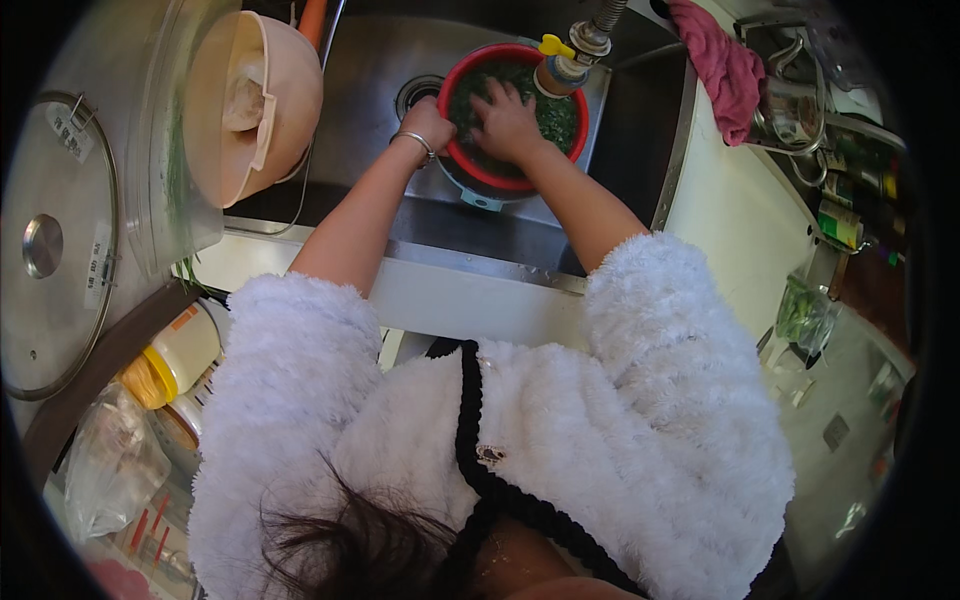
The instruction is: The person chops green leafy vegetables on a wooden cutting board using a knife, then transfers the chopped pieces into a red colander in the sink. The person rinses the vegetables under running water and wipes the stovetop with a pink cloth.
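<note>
A red plastic basin point(491, 179) sits in the stainless steel sink point(360, 150), filled with chopped leafy greens point(559, 124) in water. My left hand point(429, 124), a metal bangle at its wrist, is closed on the basin's left rim. My right hand point(506, 124) dips into the greens with its fingers spread; no held thing shows, and some fingertips are partly covered. Beneath the basin, a light blue plastic container point(481, 200) sticks out. Over the basin's right side hangs the tap point(564, 75), which has a yellow lever point(555, 46).
Left of the sink stands a pale pink plastic basket point(296, 97), beside a clear container point(161, 225). The drain point(418, 94) lies left of the basin. A pink cloth point(727, 75) hangs at the right, near a metal rack point(795, 142). A glass lid point(75, 247) is mounted far left.
</note>
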A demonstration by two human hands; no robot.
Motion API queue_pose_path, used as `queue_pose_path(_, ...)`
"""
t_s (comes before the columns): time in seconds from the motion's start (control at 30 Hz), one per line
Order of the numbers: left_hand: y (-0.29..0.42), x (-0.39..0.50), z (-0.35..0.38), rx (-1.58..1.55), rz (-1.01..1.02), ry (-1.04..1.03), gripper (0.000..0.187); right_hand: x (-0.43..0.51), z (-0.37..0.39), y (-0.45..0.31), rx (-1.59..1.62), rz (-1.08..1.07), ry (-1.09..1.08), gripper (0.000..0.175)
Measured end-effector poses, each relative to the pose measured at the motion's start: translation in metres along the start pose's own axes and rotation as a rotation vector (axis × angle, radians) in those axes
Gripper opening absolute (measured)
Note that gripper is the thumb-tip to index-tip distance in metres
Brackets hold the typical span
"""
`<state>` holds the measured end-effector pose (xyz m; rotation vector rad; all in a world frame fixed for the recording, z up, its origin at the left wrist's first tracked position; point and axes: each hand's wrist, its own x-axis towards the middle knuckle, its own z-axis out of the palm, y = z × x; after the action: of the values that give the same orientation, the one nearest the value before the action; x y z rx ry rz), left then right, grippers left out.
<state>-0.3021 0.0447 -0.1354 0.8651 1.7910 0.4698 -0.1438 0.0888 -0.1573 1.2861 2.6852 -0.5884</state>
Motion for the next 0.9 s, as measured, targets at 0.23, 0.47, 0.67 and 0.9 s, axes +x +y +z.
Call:
queue_pose_path(0.23, -0.006, 0.008, 0.006, -0.014, 0.020, 0.020, 0.031, -0.016, -0.004, -0.002, -0.109, -0.071, -0.132, 0.055)
queue_pose_path(0.47, -0.007, 0.009, 0.005, -0.018, 0.010, -0.003, 0.031, -0.022, -0.048, 0.014, 0.277, 0.136, -0.078, 0.061)
queue_pose_path(0.67, -0.005, 0.006, 0.005, 0.012, 0.023, 0.009, 0.030, -0.044, -0.021, 0.013, 0.223, 0.338, -0.240, 0.078)
queue_pose_path(0.9, -0.002, 0.001, 0.005, 0.017, 0.016, 0.022, 0.027, -0.032, 0.004, 0.010, -0.185, 0.178, -0.030, 0.065)
